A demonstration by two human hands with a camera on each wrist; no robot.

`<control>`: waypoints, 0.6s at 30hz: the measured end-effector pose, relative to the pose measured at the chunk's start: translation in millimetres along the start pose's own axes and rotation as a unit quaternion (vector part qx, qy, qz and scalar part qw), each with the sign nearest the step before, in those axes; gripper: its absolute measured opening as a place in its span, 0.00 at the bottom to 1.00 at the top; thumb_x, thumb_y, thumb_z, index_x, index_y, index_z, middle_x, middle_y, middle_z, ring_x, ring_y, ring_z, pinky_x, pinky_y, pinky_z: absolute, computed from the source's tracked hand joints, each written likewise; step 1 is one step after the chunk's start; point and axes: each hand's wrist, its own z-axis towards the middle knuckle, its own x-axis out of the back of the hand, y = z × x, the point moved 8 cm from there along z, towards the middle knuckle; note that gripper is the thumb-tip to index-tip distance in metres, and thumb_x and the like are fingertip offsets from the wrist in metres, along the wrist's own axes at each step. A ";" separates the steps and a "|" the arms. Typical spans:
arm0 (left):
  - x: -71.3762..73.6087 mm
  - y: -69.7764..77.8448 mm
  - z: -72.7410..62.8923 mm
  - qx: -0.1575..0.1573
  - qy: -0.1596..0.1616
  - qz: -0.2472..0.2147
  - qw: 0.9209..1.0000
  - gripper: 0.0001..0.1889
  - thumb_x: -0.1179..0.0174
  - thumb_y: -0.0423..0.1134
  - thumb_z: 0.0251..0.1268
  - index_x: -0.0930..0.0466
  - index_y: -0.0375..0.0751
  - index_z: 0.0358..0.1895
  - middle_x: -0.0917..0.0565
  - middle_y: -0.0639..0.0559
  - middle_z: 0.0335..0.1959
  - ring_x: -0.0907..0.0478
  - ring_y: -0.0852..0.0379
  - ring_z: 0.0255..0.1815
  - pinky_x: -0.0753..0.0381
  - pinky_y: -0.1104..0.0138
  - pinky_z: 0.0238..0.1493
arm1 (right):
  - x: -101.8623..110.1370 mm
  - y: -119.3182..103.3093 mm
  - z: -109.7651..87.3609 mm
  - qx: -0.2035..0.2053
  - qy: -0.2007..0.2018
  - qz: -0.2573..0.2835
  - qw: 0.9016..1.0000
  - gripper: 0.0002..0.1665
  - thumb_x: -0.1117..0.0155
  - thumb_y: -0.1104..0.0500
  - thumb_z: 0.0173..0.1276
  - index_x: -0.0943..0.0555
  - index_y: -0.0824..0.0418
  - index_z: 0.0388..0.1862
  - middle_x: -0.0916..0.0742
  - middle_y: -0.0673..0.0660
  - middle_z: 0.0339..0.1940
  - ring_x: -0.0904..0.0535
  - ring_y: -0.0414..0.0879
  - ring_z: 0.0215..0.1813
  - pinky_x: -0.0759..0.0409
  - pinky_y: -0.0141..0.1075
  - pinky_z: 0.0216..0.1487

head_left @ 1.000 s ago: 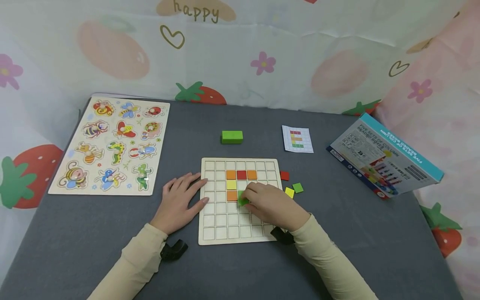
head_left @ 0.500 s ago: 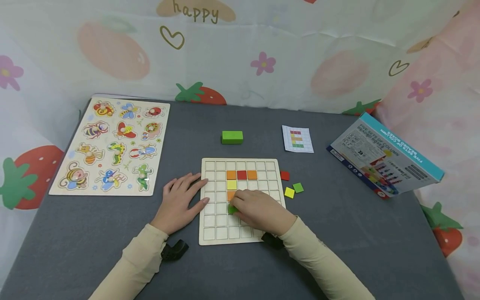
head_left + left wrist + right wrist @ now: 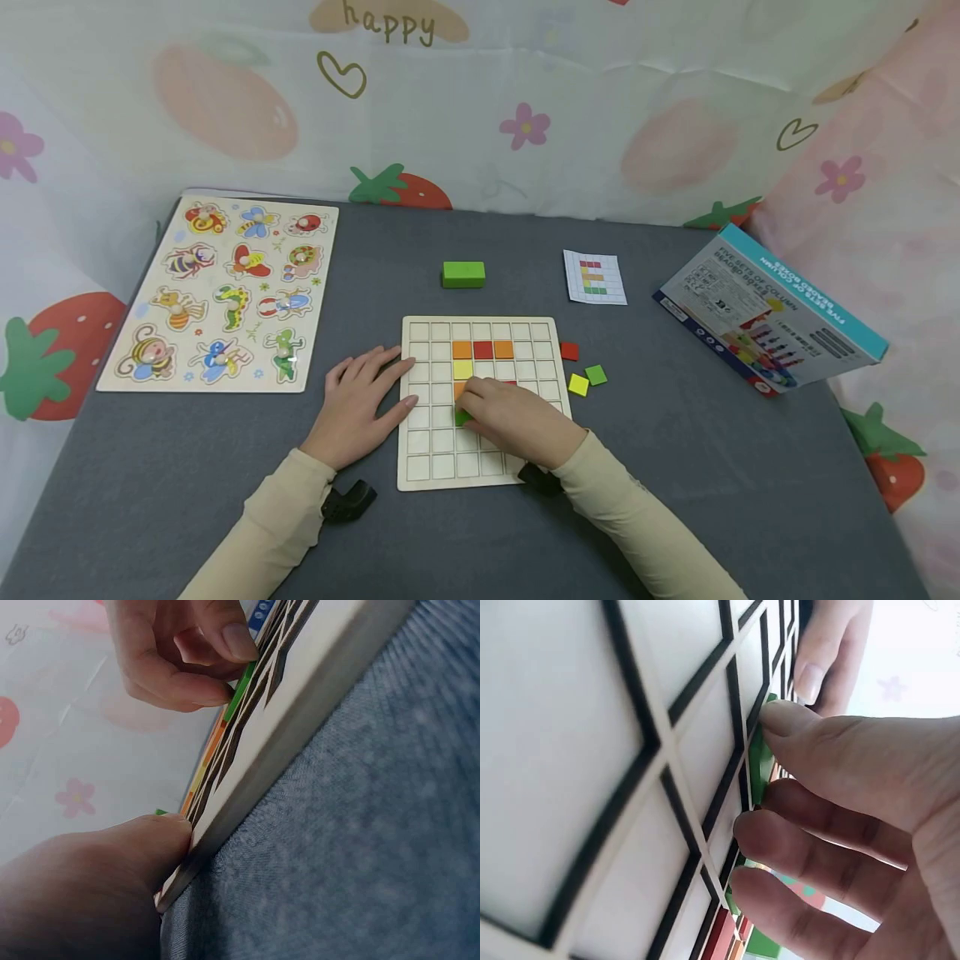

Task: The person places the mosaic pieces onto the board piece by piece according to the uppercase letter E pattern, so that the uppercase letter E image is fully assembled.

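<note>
In the head view a pale wooden grid board lies flat on the table. My right hand pinches a green square tile between thumb and fingers, just below the lower orange tile. The right wrist view shows the thumb on the green tile, which sits slightly tilted at the grid. My left hand lies spread at the board's left edge, with thumb and index finger touching it. Also on the board are a yellow tile, a red tile and orange tiles; my right hand hides several cells.
Right of the board lie a loose red tile, yellow tile and green tile. Behind it are a green block and a pattern card. An insect puzzle board stands left, a box right.
My right hand has carried the green tile left and slightly toward me, then barely moved in the last half second. My left hand stays at the board's edge.
</note>
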 end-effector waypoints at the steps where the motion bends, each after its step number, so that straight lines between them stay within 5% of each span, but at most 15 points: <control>1: 0.0 0.0 0.0 0.000 0.000 -0.001 1.000 0.29 0.44 0.56 0.67 0.31 0.51 0.68 0.33 0.47 0.70 0.43 0.45 0.73 0.53 0.44 0.67 | -0.5 0.4 0.2 -0.001 0.000 -0.001 1.000 0.12 0.33 0.55 0.65 0.19 0.56 0.46 0.18 0.49 0.41 0.22 0.39 0.41 0.21 0.29 0.45; 18: -1.2 0.0 0.3 -0.001 0.001 0.002 1.000 0.28 0.45 0.56 0.67 0.31 0.51 0.68 0.34 0.48 0.70 0.43 0.45 0.73 0.53 0.44 0.67 | -2.9 7.7 -0.4 -0.012 -0.002 0.066 0.998 0.13 0.32 0.56 0.65 0.20 0.55 0.48 0.20 0.49 0.43 0.23 0.38 0.42 0.22 0.28 0.45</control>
